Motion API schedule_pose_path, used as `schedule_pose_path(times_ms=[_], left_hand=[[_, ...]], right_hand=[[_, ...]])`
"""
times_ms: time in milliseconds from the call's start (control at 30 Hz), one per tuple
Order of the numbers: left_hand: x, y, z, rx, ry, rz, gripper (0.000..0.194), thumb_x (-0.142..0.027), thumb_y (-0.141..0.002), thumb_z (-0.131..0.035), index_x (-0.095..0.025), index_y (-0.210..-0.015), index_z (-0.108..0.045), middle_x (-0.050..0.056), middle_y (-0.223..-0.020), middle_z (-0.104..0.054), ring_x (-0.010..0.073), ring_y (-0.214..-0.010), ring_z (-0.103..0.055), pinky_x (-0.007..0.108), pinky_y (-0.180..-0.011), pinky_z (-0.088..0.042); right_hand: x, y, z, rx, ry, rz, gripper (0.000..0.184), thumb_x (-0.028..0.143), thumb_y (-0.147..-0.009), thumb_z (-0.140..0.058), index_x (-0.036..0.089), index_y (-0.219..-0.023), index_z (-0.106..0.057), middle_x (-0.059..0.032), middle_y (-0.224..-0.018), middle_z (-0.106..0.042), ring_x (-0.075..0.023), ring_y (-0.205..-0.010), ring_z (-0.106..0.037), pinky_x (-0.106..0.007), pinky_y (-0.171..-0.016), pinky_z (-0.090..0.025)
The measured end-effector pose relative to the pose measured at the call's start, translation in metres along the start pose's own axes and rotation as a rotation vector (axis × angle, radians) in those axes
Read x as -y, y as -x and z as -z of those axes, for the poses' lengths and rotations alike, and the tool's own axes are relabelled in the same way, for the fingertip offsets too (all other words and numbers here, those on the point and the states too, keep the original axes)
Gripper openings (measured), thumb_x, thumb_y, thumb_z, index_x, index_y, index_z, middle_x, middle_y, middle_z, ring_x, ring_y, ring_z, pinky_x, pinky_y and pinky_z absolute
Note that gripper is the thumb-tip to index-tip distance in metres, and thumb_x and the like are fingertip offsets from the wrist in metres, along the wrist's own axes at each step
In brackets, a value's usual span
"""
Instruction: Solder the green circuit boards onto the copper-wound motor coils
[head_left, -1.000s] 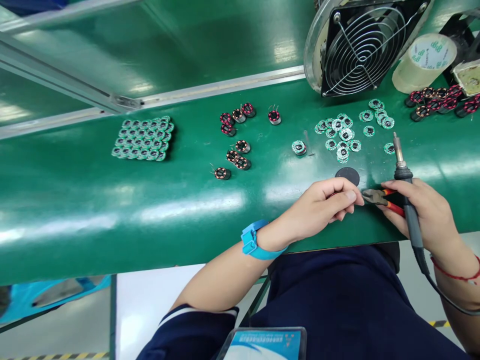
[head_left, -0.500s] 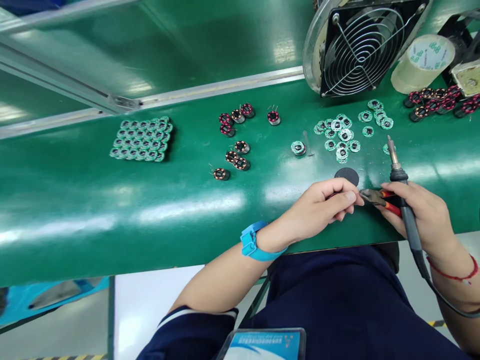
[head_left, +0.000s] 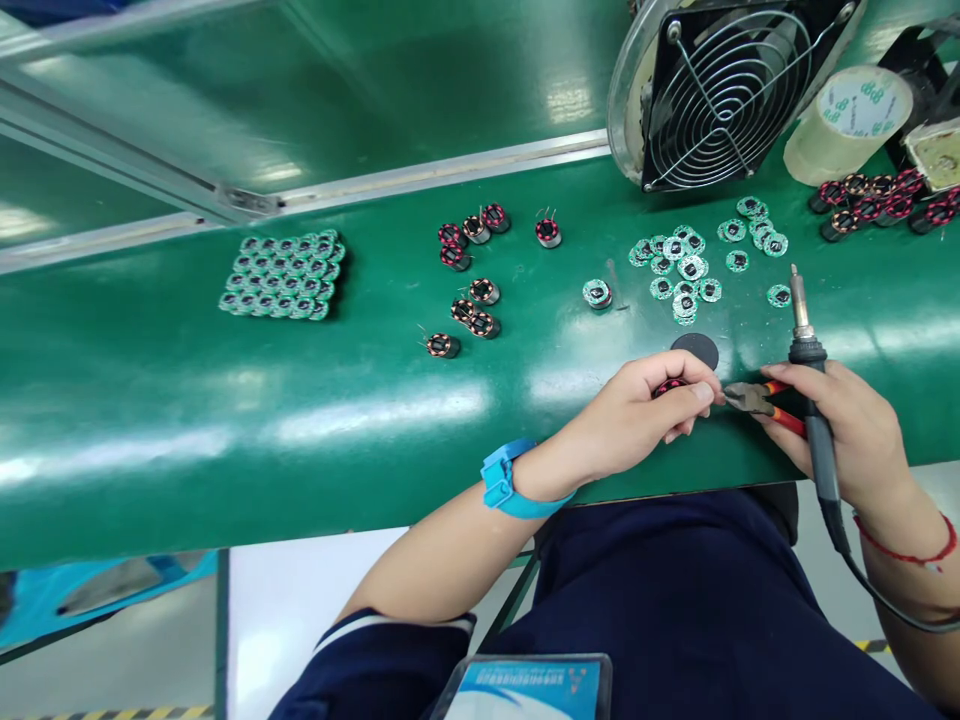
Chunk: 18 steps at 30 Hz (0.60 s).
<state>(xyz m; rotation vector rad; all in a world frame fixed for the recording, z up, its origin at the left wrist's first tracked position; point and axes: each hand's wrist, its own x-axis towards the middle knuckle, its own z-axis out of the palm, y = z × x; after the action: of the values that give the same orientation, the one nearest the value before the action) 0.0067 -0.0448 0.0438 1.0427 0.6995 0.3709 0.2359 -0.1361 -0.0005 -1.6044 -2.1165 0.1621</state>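
- While the left hand (head_left: 626, 415) pinches one small wound coil (head_left: 668, 387) between thumb and fingers, the right hand (head_left: 844, 430) closes around two tools.
- That coil shows red and black windings and sits mostly hidden by the fingers, just above the belt.
- The right hand holds one soldering iron (head_left: 816, 375), tip pointing up and away, and one pair of red-handled pliers (head_left: 765, 403). The pliers' jaws look shut and lie just beside the left fingertips.
- One round black pad (head_left: 695, 351) lies on the green conveyor belt (head_left: 225, 430), just above the left hand.
- Nine loose coils (head_left: 484, 291) stand left of the hands.
- One green ring-shaped circuit board (head_left: 597, 294) sits apart on a coil.
- Many more such boards (head_left: 686, 285) lie scattered at right; a packed block of them (head_left: 281, 275) lies far left. Both are too overlapped to count.
- More coils (head_left: 870, 200) crowd the far right, beside one tape roll (head_left: 847, 125) and one wire-guarded fan (head_left: 720, 95).
- One blue wrist strap (head_left: 506, 478) circles the left wrist.
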Motion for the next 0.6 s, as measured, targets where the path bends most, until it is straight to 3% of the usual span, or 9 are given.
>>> schedule_pose_path(times_ms=[400, 500, 600], left_hand=[[-0.002, 0.0, -0.001, -0.019, -0.046, 0.015, 0.01, -0.022, -0.086, -0.051, -0.014, -0.084, -0.056, -0.003, -0.074, -0.052, 0.0027, -0.058, -0.044, 0.017, -0.051, -0.035], [0.0, 0.0, -0.001, -0.04, -0.009, 0.009, 0.012, -0.022, -0.085, -0.051, -0.014, -0.089, -0.058, -0.002, -0.075, -0.051, 0.0035, -0.06, -0.045, 0.018, -0.053, -0.037], [0.004, -0.001, -0.001, -0.067, 0.097, 0.001, 0.02, -0.017, -0.083, -0.048, -0.014, -0.099, -0.058, 0.0, -0.081, -0.053, 0.0047, -0.065, -0.049, 0.019, -0.058, -0.041]], right_hand=[[-0.005, 0.003, 0.004, -0.013, 0.131, 0.041, 0.045, 0.029, -0.085, -0.063, 0.026, -0.128, -0.049, -0.0039, -0.082, -0.059, -0.0205, -0.069, -0.057, -0.033, -0.061, -0.045], [-0.023, 0.008, 0.006, 0.009, 0.228, -0.044, 0.044, 0.033, -0.085, -0.063, 0.027, -0.127, -0.05, -0.0069, -0.082, -0.061, -0.0261, -0.074, -0.06, -0.038, -0.064, -0.046], [-0.042, 0.01, 0.012, 0.05, 0.309, -0.102, 0.048, 0.039, -0.083, -0.064, 0.026, -0.128, -0.05, -0.0126, -0.095, -0.066, -0.0355, -0.091, -0.063, -0.045, -0.073, -0.046]])
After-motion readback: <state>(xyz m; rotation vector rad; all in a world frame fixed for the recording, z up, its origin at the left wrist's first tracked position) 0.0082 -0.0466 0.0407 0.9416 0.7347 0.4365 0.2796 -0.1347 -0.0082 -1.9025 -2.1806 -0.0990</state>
